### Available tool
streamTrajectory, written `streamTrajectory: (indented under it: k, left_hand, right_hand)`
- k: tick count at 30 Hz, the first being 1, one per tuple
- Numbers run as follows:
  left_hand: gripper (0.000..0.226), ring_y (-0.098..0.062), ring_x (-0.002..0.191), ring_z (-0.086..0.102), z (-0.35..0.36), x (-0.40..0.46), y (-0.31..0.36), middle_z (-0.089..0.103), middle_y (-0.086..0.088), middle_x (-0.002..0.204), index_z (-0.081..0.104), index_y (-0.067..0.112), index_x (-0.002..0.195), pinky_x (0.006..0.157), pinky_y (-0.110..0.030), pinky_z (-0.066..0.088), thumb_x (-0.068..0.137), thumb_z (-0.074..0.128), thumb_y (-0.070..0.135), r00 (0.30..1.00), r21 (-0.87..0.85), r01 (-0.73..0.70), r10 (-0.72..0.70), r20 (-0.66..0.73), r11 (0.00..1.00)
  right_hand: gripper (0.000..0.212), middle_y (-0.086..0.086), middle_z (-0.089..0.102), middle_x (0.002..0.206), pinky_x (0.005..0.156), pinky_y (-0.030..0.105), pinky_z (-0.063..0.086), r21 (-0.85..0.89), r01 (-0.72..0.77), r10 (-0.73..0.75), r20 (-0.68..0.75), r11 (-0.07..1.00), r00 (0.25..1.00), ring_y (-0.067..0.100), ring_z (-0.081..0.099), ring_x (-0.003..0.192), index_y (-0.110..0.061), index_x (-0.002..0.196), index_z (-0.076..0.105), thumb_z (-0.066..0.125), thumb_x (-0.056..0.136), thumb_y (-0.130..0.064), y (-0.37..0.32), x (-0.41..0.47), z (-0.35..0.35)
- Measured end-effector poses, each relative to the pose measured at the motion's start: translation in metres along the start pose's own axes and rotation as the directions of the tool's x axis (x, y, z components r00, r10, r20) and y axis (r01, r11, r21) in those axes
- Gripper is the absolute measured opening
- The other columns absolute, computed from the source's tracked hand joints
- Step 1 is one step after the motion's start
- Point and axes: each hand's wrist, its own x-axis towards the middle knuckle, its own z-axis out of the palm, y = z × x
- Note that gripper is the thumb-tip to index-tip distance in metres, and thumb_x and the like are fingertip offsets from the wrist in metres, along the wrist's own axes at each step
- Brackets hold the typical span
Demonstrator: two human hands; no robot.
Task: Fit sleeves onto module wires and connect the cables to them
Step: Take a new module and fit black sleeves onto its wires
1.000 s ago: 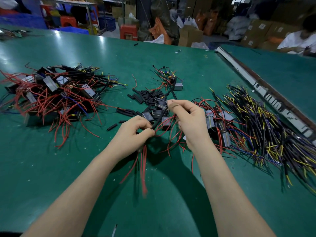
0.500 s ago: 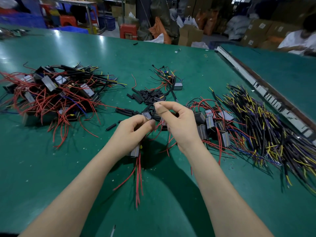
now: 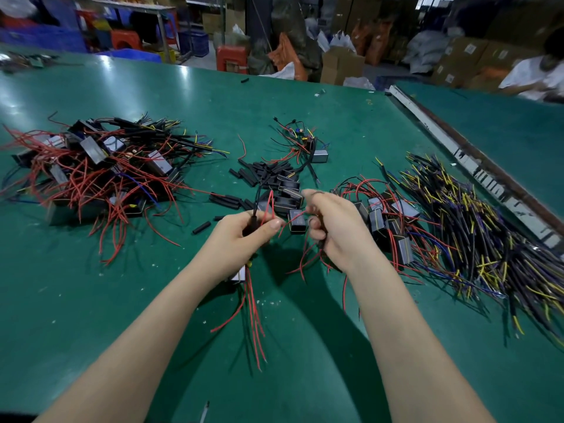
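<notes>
Head view: left hand (image 3: 244, 236) is pinching an upright black sleeve (image 3: 254, 219) with red module wires (image 3: 268, 203) poking above it. Right hand (image 3: 332, 230), just right of the sleeve, is curling its fingers round red wires, so the left is nearer.

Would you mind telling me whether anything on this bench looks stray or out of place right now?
A few black sleeves lie apart from the main sleeve pile, and one sits alone near the table's far edge. A single red wire lies loose between the heaps. Otherwise nothing looks damaged or spilled.
</notes>
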Motion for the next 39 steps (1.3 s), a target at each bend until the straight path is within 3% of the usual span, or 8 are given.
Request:
streamTrajectory:
  k: [5,10,15,23,28,32,36,39]
  left_hand:
    - [0.008,-0.004,0.053,0.039,0.001,-0.003,0.007,0.048,0.011,0.057,0.062,0.011,0.083,0.052,-0.017,0.032,0.09,0.06,0.015,0.994,-0.137,0.047,-0.032,0.106,0.99]
    - [0.013,-0.003,0.06,0.056,0.0,-0.005,0.01,0.067,0.004,0.066,0.066,0.011,0.081,0.06,-0.014,0.043,0.091,0.058,0.011,0.982,-0.11,0.076,-0.055,0.182,0.991]
    - [0.034,-0.015,0.052,0.058,-0.004,-0.005,0.02,0.061,-0.001,0.055,0.058,0.006,0.078,0.054,-0.02,0.042,0.088,0.05,0.038,0.969,-0.28,0.15,-0.085,0.233,0.948]
    - [0.024,-0.006,0.041,0.039,-0.003,-0.002,0.017,0.045,0.008,0.048,0.063,0.008,0.084,0.042,-0.015,0.037,0.098,0.046,0.019,0.992,-0.316,0.108,-0.08,0.102,0.943]
    - [0.018,-0.01,0.037,0.045,-0.004,-0.002,0.015,0.053,0.005,0.05,0.06,0.009,0.086,0.038,-0.018,0.04,0.096,0.051,0.021,0.993,-0.302,0.111,-0.092,0.078,0.947]
    - [0.017,-0.009,0.037,0.043,-0.002,0.0,0.011,0.05,0.007,0.049,0.061,0.012,0.088,0.037,-0.019,0.034,0.098,0.05,0.02,0.997,-0.256,0.064,-0.072,-0.019,0.965]
    - [0.016,-0.006,0.038,0.034,0.005,0.0,0.006,0.044,0.009,0.046,0.061,0.014,0.084,0.038,-0.016,0.028,0.094,0.056,0.025,0.997,-0.243,0.057,-0.066,-0.028,0.968]
    - [0.018,-0.009,0.052,0.035,0.007,0.0,0.001,0.043,0.011,0.053,0.064,0.024,0.075,0.052,-0.024,0.028,0.079,0.07,0.04,1.0,-0.111,0.025,-0.027,-0.016,0.994]
  right_hand:
    - [0.022,-0.006,0.048,0.061,0.035,0.015,0.02,-0.207,0.092,-0.048,0.207,0.974,0.977,0.005,0.032,0.044,-0.019,0.087,0.072,0.053,0.094,-0.011,0.006,-0.004,0.003]
    - [0.024,-0.015,0.051,0.053,0.036,0.014,0.021,-0.118,0.104,-0.058,0.34,0.987,0.939,0.003,0.03,0.043,-0.021,0.077,0.075,0.059,0.094,-0.014,0.01,-0.007,0.006]
    - [0.009,-0.007,0.05,0.055,0.035,0.012,0.02,0.006,0.086,-0.085,0.258,0.996,0.962,0.0,0.03,0.04,-0.011,0.084,0.067,0.061,0.091,-0.009,0.013,-0.008,0.014]
    - [0.021,-0.007,0.041,0.054,0.038,0.016,0.021,0.047,0.181,-0.185,0.095,0.982,0.978,0.005,0.027,0.044,-0.011,0.077,0.056,0.059,0.094,-0.023,0.02,-0.006,0.019]
    - [0.017,-0.006,0.054,0.059,0.04,0.015,0.024,0.06,0.09,-0.097,0.138,0.994,0.986,0.003,0.035,0.046,-0.012,0.086,0.063,0.059,0.093,-0.026,0.017,-0.009,0.023]
    - [0.024,-0.006,0.054,0.064,0.042,0.016,0.03,0.343,-0.104,0.083,0.073,0.933,0.994,0.006,0.041,0.048,-0.017,0.094,0.06,0.05,0.097,-0.038,0.007,-0.005,0.022]
    - [0.021,0.0,0.051,0.074,0.061,0.016,0.042,0.576,-0.213,0.187,0.105,0.789,0.977,0.01,0.048,0.06,-0.009,0.091,0.058,0.041,0.101,-0.019,0.009,-0.007,0.027]
    - [0.027,0.009,0.06,0.099,0.092,0.035,0.052,0.648,-0.202,0.166,0.117,0.735,0.979,0.013,0.055,0.069,0.0,0.12,0.053,0.035,0.1,-0.002,0.014,-0.01,0.033]
